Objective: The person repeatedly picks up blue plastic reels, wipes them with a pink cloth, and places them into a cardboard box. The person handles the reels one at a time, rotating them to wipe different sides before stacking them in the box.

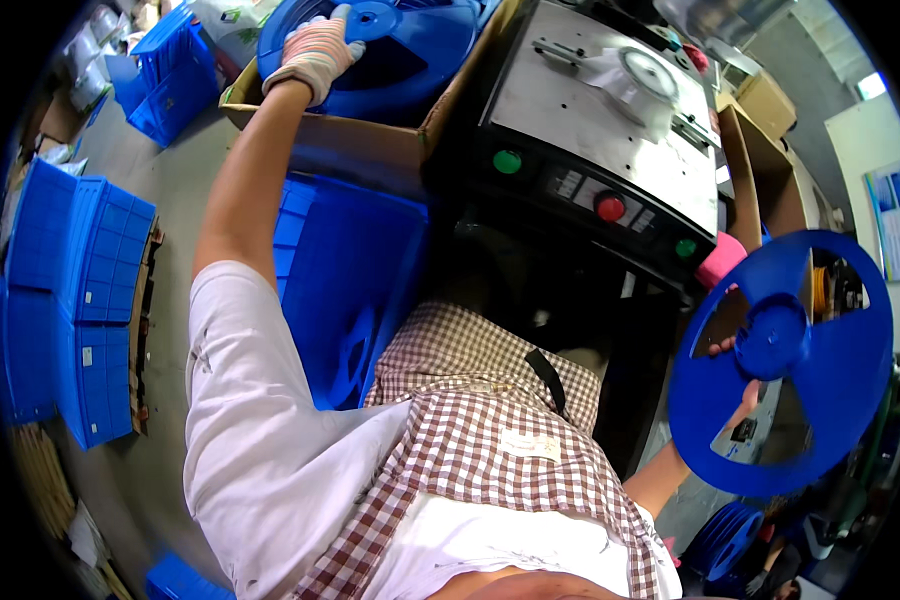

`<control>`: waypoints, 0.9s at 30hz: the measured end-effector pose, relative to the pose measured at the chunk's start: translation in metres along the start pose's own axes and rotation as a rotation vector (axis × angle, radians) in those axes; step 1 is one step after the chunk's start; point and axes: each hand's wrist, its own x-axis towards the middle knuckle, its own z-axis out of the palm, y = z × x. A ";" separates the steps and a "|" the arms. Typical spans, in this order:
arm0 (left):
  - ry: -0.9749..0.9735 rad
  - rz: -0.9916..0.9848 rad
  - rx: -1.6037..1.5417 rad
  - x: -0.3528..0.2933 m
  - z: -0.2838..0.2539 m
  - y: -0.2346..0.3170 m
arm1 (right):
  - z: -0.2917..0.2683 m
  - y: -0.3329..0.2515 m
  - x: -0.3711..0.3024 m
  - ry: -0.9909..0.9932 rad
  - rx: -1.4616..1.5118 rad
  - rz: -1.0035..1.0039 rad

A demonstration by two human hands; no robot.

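My left hand (318,55), in a striped knit glove with bare-looking fingertip ends, is closed on the left part of a blue plastic reel disc (420,45). That disc lies on top of an open cardboard box (360,150); some of my fingers are hidden. Off to the right, my right hand (742,395) holds up another blue reel disc (835,370) with a round hub and wide cutouts. Its thumb and fingertips show through the openings, bare of any glove. Between the hands stands a machine (580,130) with a metal top plate, and a white round fixture (650,75) sits on it.
Green and red buttons (610,207) line the machine's front. Below the box is a large blue bin (355,270) with a blue piece inside. Stacked blue crates (105,270) stand at the left. More blue reels (725,540) lie low at the right, and a pink object (720,262) sits beside the machine.
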 end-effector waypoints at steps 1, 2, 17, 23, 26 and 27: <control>0.116 0.010 -0.046 -0.009 -0.003 0.005 | 0.004 0.003 -0.003 0.062 0.011 0.018; -0.050 -0.201 -0.014 -0.011 -0.011 0.015 | 0.006 0.004 -0.002 0.043 0.009 0.026; -0.399 -0.116 -2.191 -0.270 0.022 0.200 | 0.123 0.103 0.040 -0.518 -0.713 -0.161; -0.425 -0.010 -2.072 -0.266 0.021 0.228 | 0.108 0.097 0.036 -0.442 -0.692 -0.189; -0.432 0.017 -2.027 -0.264 0.020 0.236 | 0.102 0.092 0.035 -0.420 -0.711 -0.134; -0.432 0.019 -2.013 -0.266 0.020 0.235 | 0.100 0.091 0.036 -0.415 -0.711 -0.132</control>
